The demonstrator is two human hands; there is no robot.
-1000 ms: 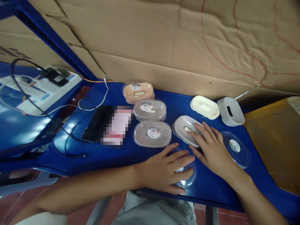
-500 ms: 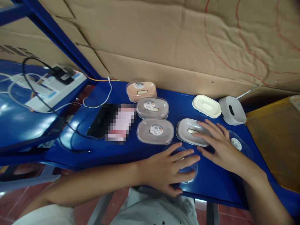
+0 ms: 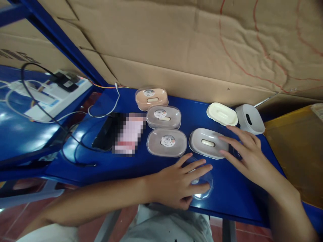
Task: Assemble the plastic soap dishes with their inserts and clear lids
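Observation:
My left hand is spread over a clear plastic cover near the table's front edge. To its upper right, my right hand has its fingers apart at the right end of a grey oval box with a cream slot piece. Two grey boxes under clear covers, the nearer and the farther, sit left of it, with a peach covered box behind them. A cream tray and an open-sided grey case lie beyond my right hand.
On the blue table, a dark phone-like device with a blurred screen lies left of the boxes. A power strip with cables is at the far left. Cardboard stands behind; a yellow-brown box is at the right.
My right hand has shifted right, off the top of the grey box, uncovering its cream slot piece. My left hand has barely moved.

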